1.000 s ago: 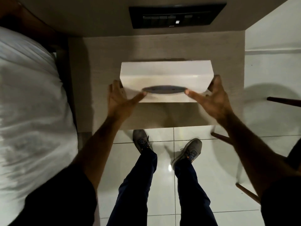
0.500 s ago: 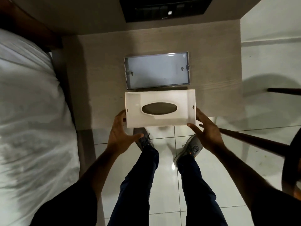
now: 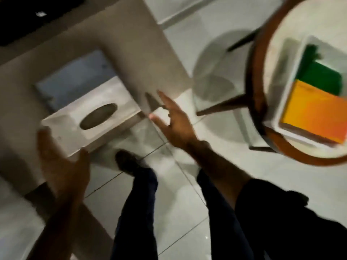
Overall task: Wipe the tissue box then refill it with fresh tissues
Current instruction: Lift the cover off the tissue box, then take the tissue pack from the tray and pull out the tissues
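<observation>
The frame is blurred by motion. The white tissue box cover, with its dark oval slot facing up, juts past the front edge of the beige nightstand. My left hand grips the cover's near left end, thumb on its front edge. My right hand is off the cover, just right of its right end, fingers spread and holding nothing. Behind the cover, the grey-blue base of the box lies flat on the nightstand.
At the right stands a round table with a wooden rim and dark legs. On it is a white tray holding a green item and an orange one. My legs and a shoe are on the white tiled floor.
The cover was lifted off its base and drawn toward me. My right hand has let go and moved right. The view has swung right, bringing the round table and its tray into sight.
</observation>
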Motion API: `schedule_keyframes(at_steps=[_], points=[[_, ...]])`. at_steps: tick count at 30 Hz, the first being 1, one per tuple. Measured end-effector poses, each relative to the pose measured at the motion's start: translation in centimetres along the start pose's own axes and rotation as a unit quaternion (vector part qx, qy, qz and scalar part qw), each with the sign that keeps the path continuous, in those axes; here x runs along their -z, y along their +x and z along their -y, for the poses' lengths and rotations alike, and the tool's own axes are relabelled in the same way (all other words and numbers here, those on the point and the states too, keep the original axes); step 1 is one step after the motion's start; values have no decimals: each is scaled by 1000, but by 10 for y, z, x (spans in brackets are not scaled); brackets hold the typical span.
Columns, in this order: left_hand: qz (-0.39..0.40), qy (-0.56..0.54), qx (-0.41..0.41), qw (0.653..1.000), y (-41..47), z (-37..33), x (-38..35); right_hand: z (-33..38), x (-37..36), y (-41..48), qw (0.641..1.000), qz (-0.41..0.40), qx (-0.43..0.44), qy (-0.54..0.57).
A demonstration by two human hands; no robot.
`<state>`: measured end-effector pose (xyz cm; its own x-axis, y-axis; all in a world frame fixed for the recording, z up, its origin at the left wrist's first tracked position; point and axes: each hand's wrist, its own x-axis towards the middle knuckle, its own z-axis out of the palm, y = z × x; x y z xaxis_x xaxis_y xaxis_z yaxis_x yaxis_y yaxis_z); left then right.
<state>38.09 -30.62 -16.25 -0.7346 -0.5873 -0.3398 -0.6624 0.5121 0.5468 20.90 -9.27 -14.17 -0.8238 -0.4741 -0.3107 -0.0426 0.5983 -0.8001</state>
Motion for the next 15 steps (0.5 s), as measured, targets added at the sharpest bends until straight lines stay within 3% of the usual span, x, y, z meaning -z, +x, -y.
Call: schedule_keyframes(at_steps=[2,5,9,11,15], points=[[-14,-13,-70,997,-12,-59,-3,5,28,-40,1000,-27,9,12],[-51,-35,-217,974,-49,-193,-40,-16,112,-110,989,-135,-32,43],[99,-42,-399,911,-96,-361,-119,-62,219,-176,935,-308,-132,114],[160,25,-453,877,-101,-415,-161,-95,260,-193,912,-354,-161,131],[210,253,-466,821,-88,-473,-230,-147,304,-200,872,-378,-240,198]])
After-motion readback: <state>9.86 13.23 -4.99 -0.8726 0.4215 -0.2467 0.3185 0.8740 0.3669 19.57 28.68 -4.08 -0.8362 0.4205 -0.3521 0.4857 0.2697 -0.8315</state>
